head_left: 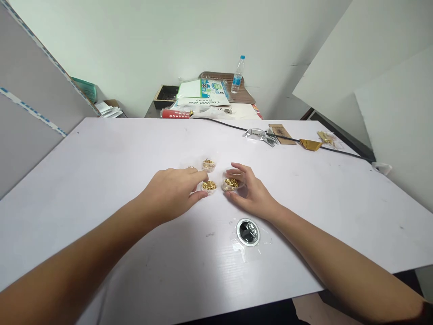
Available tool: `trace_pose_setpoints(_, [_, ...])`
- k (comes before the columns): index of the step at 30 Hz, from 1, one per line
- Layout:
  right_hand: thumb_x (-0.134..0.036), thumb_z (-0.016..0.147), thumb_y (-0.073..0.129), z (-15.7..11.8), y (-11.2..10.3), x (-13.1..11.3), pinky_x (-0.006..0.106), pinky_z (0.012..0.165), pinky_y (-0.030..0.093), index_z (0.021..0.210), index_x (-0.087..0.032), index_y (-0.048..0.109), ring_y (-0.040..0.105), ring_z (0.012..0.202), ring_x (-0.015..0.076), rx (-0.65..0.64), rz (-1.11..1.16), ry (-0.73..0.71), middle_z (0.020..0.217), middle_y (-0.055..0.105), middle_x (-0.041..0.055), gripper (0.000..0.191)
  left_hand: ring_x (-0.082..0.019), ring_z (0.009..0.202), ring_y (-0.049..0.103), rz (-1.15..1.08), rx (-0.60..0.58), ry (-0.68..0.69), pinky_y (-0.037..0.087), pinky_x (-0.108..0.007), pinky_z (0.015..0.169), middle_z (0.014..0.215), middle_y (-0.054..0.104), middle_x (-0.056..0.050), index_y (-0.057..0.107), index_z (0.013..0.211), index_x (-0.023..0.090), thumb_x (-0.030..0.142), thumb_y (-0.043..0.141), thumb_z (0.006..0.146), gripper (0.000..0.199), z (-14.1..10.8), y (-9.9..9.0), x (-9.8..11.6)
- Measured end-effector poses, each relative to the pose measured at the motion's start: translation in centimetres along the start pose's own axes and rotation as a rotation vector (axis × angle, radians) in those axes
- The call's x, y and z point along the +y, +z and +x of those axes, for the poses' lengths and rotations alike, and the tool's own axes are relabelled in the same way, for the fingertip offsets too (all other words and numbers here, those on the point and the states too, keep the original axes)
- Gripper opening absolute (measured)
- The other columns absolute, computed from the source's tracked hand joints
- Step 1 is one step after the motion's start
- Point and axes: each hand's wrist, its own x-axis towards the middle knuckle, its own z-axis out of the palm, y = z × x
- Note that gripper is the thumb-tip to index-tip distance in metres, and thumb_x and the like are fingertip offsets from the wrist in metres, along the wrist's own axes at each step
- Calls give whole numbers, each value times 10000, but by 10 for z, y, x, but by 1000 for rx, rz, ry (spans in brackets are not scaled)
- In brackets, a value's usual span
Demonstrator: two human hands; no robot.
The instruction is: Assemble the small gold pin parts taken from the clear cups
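Observation:
Small clear cups of gold-coloured metal pieces stand close together on the white table. My left hand has its thumb and forefinger at the left side of the front cup, and the fingers are curled round its edge. Around the right-hand cup my right hand is wrapped, thumb in front and fingers behind. Another cup of gold pieces stands behind the front one. Part of a further cup shows just beyond my left hand, which hides most of it.
A round metal-rimmed hole lies in the white table near me. A black cable, silver packet, cardboard piece and gold packet lie at the back. Beyond stand a water bottle and a black box.

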Motion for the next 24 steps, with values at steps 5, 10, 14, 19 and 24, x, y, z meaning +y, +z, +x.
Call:
trace_pose_setpoints(5, [-297,833,708,-1,-3,1,556,1042,474,1414,-280,306,574,1268,308,-21,28,19,1317,574,153,707,-157,681,605,-72,11,0,303,-252,546,822,706,12,646,937,243,420,498,936,231,1,-3,-2])
trace_pose_setpoints(10, [-359,802,757,-1,-3,3,564,1063,460,1429,-296,273,554,1286,316,-36,26,-11,1361,523,161,795,-163,732,625,-134,89,-42,365,-271,595,914,730,6,653,958,236,325,402,965,267,3,-5,-3])
trace_pose_setpoints(14, [-438,838,717,-1,-5,5,563,1068,461,1389,-290,275,525,1309,316,-58,74,-66,1406,462,161,721,-168,738,625,-190,154,-96,404,-287,632,939,722,0,658,989,232,352,411,967,276,5,-4,-6])
trace_pose_setpoints(19, [-370,997,421,4,-15,-5,547,1007,494,1173,-261,442,560,1206,275,143,56,-87,1304,503,127,208,-164,787,619,-247,170,-41,441,-298,690,998,679,-22,665,1030,223,313,433,955,260,7,-7,-8])
trace_pose_setpoints(24, [-171,889,458,32,-34,-40,454,872,530,1028,-233,537,596,1023,250,176,-202,-133,1111,573,92,171,-190,857,612,-168,90,-20,423,-293,680,968,677,-11,696,944,244,311,463,928,243,20,-26,0])
